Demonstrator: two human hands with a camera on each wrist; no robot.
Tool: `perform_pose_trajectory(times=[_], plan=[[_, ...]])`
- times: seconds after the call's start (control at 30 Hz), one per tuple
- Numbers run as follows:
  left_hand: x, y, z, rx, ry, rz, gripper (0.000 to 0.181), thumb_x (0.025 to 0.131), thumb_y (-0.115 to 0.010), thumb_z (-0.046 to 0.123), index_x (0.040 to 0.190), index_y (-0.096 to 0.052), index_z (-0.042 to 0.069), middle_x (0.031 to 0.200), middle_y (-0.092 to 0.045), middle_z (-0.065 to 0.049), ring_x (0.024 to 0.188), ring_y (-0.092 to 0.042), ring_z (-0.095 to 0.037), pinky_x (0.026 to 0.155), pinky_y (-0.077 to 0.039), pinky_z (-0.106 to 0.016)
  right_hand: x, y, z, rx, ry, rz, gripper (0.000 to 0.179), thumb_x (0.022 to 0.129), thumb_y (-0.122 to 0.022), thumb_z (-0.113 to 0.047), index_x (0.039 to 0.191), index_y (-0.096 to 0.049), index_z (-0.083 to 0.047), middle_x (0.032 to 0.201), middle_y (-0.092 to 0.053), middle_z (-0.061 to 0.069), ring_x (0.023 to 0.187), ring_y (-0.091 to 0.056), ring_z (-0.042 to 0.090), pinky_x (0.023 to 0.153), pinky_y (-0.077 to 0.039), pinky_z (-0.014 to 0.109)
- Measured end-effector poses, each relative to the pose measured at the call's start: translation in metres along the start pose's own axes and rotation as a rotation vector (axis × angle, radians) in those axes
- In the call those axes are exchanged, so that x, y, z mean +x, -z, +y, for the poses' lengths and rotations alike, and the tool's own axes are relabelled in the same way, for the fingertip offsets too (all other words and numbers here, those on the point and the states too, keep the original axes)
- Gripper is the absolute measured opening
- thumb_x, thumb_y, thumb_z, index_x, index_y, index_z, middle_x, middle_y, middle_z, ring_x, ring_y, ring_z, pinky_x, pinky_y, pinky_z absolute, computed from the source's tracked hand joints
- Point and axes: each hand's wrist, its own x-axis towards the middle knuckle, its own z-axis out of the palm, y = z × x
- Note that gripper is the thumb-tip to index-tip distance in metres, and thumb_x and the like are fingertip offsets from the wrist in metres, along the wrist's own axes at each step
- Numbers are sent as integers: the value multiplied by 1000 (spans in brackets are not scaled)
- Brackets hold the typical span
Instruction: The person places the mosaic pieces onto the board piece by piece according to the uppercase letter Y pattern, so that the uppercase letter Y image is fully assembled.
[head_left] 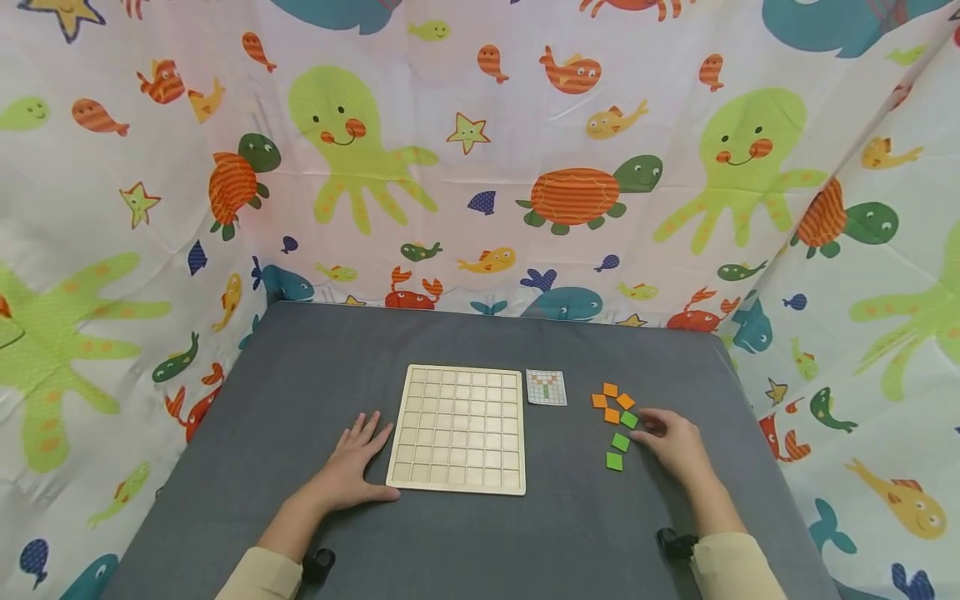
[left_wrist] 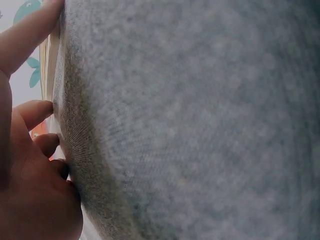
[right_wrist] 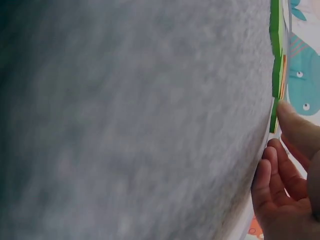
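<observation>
A square pale wooden board (head_left: 459,429) with a grid of shallow cells lies mid-table. My left hand (head_left: 347,467) rests spread at its left side, thumb by the lower-left corner and a finger at the edge. To the right, my right hand (head_left: 673,443) reaches the small square tiles. Its thumb and forefinger tips are right at the uppermost green tile (head_left: 628,420). In the right wrist view the thumb (right_wrist: 290,120) overlaps the end of a green tile (right_wrist: 273,116). Two other green tiles (head_left: 614,462) lie below, and several orange tiles (head_left: 599,401) above.
A small printed card (head_left: 547,388) with a coloured grid pattern lies beside the board's upper right corner. Grey cloth covers the table (head_left: 465,550). A curtain (head_left: 450,250) with sea animals hangs behind and at both sides. Black straps (head_left: 318,567) circle both wrists.
</observation>
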Motion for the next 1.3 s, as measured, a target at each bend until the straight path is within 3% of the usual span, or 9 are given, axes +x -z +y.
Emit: perform_pose_trajectory(times=[0.3, 0.87, 1.17, 1.3], plan=[[4, -6, 3, 69, 29, -1, 119, 69, -80, 70, 161, -28, 15, 169, -8, -19, 155, 1, -45, 121, -7, -67, 2, -6, -6, -42, 10, 18, 44, 88, -80, -22, 125, -70, -1, 114, -67, 19, 103, -64, 34, 88, -52, 54], [5, -7, 3, 43, 49, -4, 118, 70, -79, 71, 162, -26, 19, 169, -7, -19, 155, 2, -45, 120, -5, -69, 5, -14, -6, -97, 51, 55, 32, 90, -77, -14, 120, -73, -2, 108, -67, 16, 93, -63, 28, 82, -52, 51], [3, -5, 4, 25, 43, -7, 117, 70, -79, 70, 162, -27, 20, 169, -6, -18, 155, 3, -46, 119, -4, -70, 5, -12, -9, -93, 37, 70, 30, 95, -71, -12, 122, -69, 1, 114, -63, 23, 98, -62, 35, 84, -51, 54], [4, -5, 3, 19, 45, -15, 117, 71, -79, 71, 162, -26, 20, 170, -6, -18, 155, 4, -45, 119, -4, -69, 5, -7, -18, -107, 70, 90, 29, 94, -72, -12, 120, -69, 2, 110, -63, 22, 96, -62, 33, 82, -51, 54]])
